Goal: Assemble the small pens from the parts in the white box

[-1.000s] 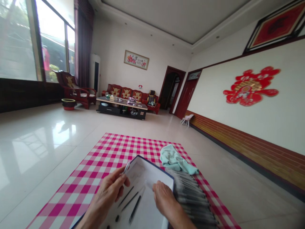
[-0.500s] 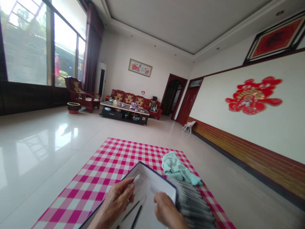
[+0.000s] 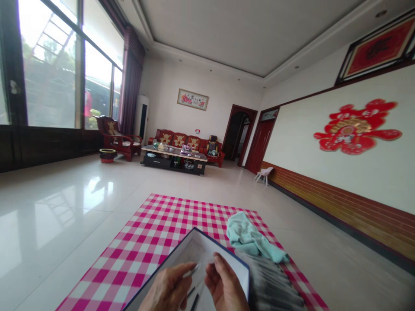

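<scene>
My left hand (image 3: 170,287) is closed around a slim pen (image 3: 195,269), whose clear, pale tip points up and to the right. Close beside that tip is my right hand (image 3: 225,283), its fingers curled and thumb drawn in to the forefinger; whatever is between them is too small to make out. Both hands are over a white, shallow box with a dark blue rim (image 3: 222,247). Inside it, partly hidden by my hands, lie thin dark sticks like pen parts (image 3: 194,302).
The box rests on a pink-and-white checked cloth (image 3: 129,255). Right of the box lies a blurred pile of clear, dark-ended slender pieces (image 3: 275,283), with a mint-green towel (image 3: 249,235) behind it. Farther off stand a low table (image 3: 175,160) and a small chair (image 3: 264,174).
My right hand has risen and turned, bringing its fingertips close to the pen's tip. The pen in my left hand has tilted lower. The whole view has shifted slightly.
</scene>
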Motion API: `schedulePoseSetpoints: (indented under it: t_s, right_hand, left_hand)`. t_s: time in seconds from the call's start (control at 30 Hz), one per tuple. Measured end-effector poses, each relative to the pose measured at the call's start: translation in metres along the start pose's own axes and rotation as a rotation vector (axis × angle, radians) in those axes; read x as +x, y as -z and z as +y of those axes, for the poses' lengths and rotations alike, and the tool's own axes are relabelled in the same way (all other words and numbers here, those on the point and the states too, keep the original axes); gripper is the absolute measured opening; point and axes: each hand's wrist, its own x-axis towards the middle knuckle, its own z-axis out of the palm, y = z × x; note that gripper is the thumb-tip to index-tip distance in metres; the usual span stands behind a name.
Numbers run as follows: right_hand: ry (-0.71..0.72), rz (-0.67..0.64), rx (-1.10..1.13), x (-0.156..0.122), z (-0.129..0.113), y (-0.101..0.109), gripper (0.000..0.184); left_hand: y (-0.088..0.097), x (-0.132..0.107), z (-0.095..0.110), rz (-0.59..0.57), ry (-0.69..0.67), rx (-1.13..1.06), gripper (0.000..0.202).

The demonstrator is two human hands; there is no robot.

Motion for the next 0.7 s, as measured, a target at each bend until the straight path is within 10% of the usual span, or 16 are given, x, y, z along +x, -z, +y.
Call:
schedulePoseSetpoints:
  t_s: [0.7]
  right_hand:
    - [0.034,-0.231,-0.225,0.0,0.008,0.006,0.035]
  left_hand:
    - [0.002,-0.008,0.031,-0.126,-0.015,0.243,0.029]
